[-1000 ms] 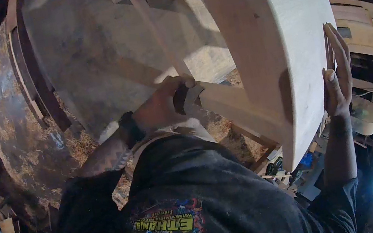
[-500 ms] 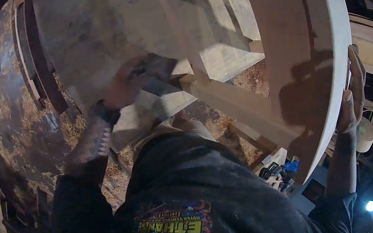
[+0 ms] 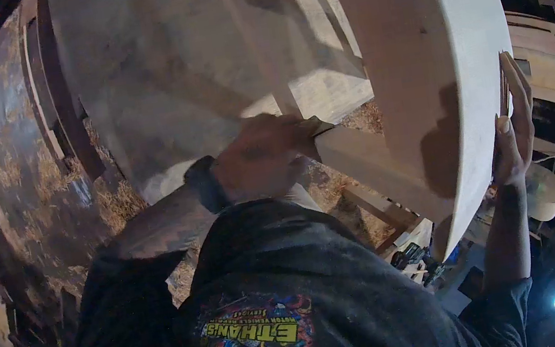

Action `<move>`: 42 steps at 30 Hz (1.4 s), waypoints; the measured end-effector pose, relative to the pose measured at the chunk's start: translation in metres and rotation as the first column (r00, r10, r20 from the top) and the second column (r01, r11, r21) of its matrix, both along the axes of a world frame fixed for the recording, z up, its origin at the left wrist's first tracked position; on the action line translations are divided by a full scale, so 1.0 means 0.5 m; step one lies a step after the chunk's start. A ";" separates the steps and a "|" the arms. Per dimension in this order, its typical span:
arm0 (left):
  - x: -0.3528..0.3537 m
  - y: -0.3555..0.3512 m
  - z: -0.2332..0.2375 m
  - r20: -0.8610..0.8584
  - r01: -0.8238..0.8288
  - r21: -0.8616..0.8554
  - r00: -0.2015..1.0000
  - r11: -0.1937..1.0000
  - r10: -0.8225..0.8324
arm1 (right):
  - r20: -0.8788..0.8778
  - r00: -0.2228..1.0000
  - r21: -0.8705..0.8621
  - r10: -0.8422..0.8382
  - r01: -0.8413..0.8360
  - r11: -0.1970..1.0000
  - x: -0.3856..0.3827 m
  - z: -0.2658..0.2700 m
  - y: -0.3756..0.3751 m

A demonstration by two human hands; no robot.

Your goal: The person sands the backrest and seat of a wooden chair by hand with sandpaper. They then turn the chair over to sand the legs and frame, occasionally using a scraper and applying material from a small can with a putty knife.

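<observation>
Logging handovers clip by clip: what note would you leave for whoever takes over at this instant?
Left hand: fingers curled over a small pad, pressed on the wooden rail.
Right hand: open, flat against the rim of the round wooden top, which stands on edge.
Done: wood looks bare; how much of the rail is rubbed cannot be told.
Left: probably the rail's stretch toward the top.

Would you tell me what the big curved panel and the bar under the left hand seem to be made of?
The curved panel looks like pale bare wood: matte, even, no paint or shine. The bar under the left hand seems the same light unfinished wood, square-edged. The grain is too faint to name the kind.
</observation>
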State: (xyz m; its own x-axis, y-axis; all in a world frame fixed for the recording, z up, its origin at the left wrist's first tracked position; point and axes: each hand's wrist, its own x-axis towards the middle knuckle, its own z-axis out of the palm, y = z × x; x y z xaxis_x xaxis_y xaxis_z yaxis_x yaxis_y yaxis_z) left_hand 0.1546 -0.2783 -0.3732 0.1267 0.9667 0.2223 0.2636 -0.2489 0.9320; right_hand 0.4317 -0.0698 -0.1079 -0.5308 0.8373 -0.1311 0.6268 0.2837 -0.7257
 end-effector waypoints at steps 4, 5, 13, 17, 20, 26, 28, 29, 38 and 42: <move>-0.032 -0.024 0.014 0.345 0.234 -0.176 0.924 0.956 -0.163 | 0.034 0.975 0.214 0.222 -0.224 0.951 -0.047 -0.015 0.004; -0.031 -0.032 0.006 0.416 0.274 -0.264 0.898 0.925 -0.147 | 0.048 0.960 0.275 0.278 -0.280 0.920 -0.058 -0.016 0.006; 0.038 -0.012 -0.027 0.589 0.214 -0.246 0.808 0.946 -0.030 | 0.030 0.934 0.351 0.356 -0.343 0.871 -0.085 -0.016 0.003; -0.010 -0.012 0.020 0.413 0.233 -0.300 0.906 0.925 -0.094 | -0.004 0.923 0.362 0.385 -0.358 0.861 -0.077 -0.014 0.019; -0.007 0.006 0.024 0.283 0.240 -0.378 0.950 0.894 -0.135 | -0.016 0.922 0.336 0.388 -0.360 0.870 -0.082 -0.026 0.006; -0.002 0.011 -0.015 0.190 0.124 -0.053 0.975 0.991 -0.112 | 0.039 0.938 0.366 0.344 -0.333 0.869 -0.089 -0.007 0.002; -0.007 0.020 -0.007 0.258 0.229 -0.235 0.952 0.945 -0.167 | -0.027 0.939 0.347 0.342 -0.312 0.885 -0.098 -0.017 -0.006; -0.005 0.013 -0.022 0.255 0.247 -0.288 0.951 0.925 -0.175 | -0.034 0.942 0.328 0.334 -0.305 0.894 -0.098 -0.021 -0.015; 0.013 0.022 -0.048 0.363 0.246 -0.273 0.922 0.930 -0.137 | -0.012 0.939 0.314 0.343 -0.322 0.893 -0.091 -0.013 -0.015; 0.016 -0.014 -0.044 0.367 0.232 -0.238 0.920 0.943 -0.134 | 0.022 0.932 0.338 0.362 -0.347 0.875 -0.083 -0.007 -0.010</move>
State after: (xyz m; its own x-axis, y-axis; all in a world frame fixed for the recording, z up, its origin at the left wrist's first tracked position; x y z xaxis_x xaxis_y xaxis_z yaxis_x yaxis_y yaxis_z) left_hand 0.1625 -0.2854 -0.3951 0.2711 0.9624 0.0162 -0.1082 0.0137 0.9940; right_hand 0.3901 -0.0749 -0.1115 -0.7990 0.5828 0.1480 0.4110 0.7091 -0.5729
